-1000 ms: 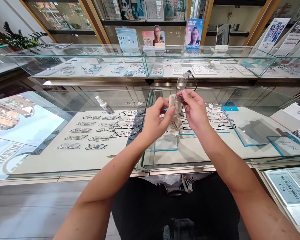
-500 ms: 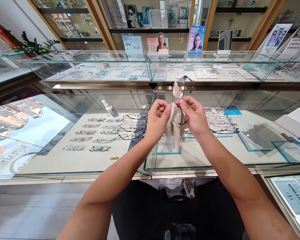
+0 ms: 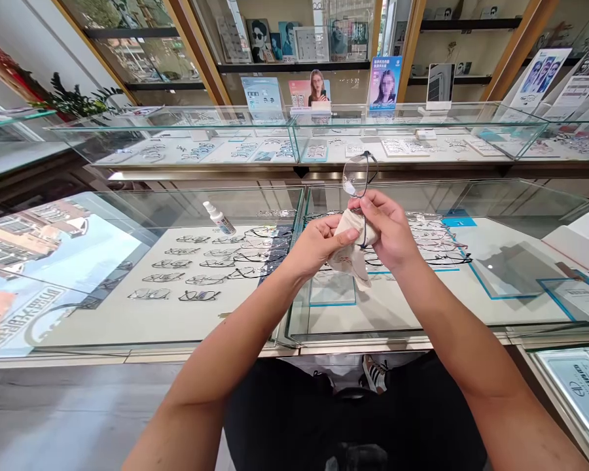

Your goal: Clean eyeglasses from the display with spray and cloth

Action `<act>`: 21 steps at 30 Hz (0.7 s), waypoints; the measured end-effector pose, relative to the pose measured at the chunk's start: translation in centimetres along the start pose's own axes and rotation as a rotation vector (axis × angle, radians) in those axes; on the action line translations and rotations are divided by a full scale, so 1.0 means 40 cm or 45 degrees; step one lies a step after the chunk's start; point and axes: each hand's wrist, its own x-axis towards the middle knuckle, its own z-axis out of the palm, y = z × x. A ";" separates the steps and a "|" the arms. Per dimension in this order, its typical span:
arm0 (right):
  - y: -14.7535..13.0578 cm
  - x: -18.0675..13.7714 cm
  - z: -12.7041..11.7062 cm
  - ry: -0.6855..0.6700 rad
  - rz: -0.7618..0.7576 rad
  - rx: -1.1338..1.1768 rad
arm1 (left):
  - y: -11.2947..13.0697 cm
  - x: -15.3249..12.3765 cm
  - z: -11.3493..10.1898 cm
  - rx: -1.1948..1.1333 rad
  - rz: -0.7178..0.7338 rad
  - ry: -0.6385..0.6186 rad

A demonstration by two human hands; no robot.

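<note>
A pair of dark-framed eyeglasses (image 3: 356, 175) is held up on end above the glass counter, one lens at the top. My right hand (image 3: 390, 226) pinches the frame near its bridge. With thumb and fingers, my left hand (image 3: 321, 242) grips a cream cleaning cloth (image 3: 349, 258), which is folded over the lower part of the glasses and hangs below. That lower lens is mostly covered by the cloth. Beyond my left hand, a white spray bottle (image 3: 219, 218) stands on the counter.
Several eyeglasses (image 3: 199, 296) lie in rows inside the near display case, left and right of my hands. A second glass case (image 3: 196, 154) runs behind it, with advertising cards (image 3: 385, 82) on top. At the right sits an open white box (image 3: 579, 245).
My left hand has shifted slightly right and down, and the cloth now wraps around the lower lens. The glasses have turned a little, so the upper lens looks clear instead of reddish.
</note>
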 end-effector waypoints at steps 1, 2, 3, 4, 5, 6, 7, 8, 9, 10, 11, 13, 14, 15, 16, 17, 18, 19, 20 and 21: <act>0.000 0.000 0.001 0.000 0.008 -0.007 | 0.000 0.000 -0.001 -0.004 -0.002 0.003; 0.000 -0.001 0.002 0.001 0.013 -0.017 | -0.001 0.000 -0.001 -0.008 0.010 0.016; 0.001 -0.002 0.003 0.001 0.017 -0.024 | -0.003 0.000 -0.001 -0.014 0.032 0.035; 0.003 -0.003 0.005 -0.003 0.020 -0.027 | -0.005 0.001 -0.001 -0.022 0.057 0.053; 0.005 -0.005 0.007 -0.010 0.023 -0.024 | -0.007 0.002 0.000 -0.031 0.081 0.067; 0.007 -0.006 0.008 -0.020 0.026 -0.015 | -0.008 0.002 0.000 -0.040 0.099 0.074; 0.009 -0.006 0.009 -0.029 0.029 -0.007 | -0.009 0.003 0.001 -0.045 0.109 0.069; 0.010 -0.006 0.009 -0.036 0.029 -0.003 | -0.008 0.003 0.001 -0.042 0.108 0.053; 0.012 -0.006 0.009 -0.039 0.026 -0.007 | -0.007 0.003 0.001 -0.027 0.105 0.033; 0.013 -0.004 0.007 -0.039 0.021 -0.016 | -0.005 0.003 0.001 0.003 0.104 0.012; 0.013 -0.002 0.005 -0.035 0.012 -0.028 | -0.002 0.002 0.001 0.042 0.108 -0.005; 0.014 0.003 -0.002 -0.025 -0.006 -0.049 | 0.001 0.003 -0.002 0.126 0.117 -0.028; 0.015 0.006 -0.006 -0.020 -0.014 -0.053 | 0.001 0.003 -0.004 0.152 0.117 -0.041; 0.015 0.009 -0.010 -0.017 -0.018 -0.056 | -0.001 0.004 -0.007 0.161 0.115 -0.057; 0.016 0.012 -0.013 -0.015 -0.019 -0.056 | -0.004 0.006 -0.010 0.152 0.110 -0.075; 0.017 0.014 -0.016 -0.015 -0.018 -0.053 | -0.009 0.008 -0.012 0.136 0.112 -0.094; 0.018 0.015 -0.018 -0.017 -0.016 -0.046 | -0.014 0.010 -0.014 0.120 0.124 -0.109; 0.020 0.016 -0.018 -0.020 -0.013 -0.039 | -0.019 0.011 -0.015 0.107 0.145 -0.116; 0.022 0.016 -0.018 -0.023 -0.010 -0.031 | -0.024 0.012 -0.014 0.101 0.170 -0.112; 0.025 0.015 -0.015 -0.026 -0.003 -0.025 | -0.027 0.013 -0.013 0.099 0.195 -0.098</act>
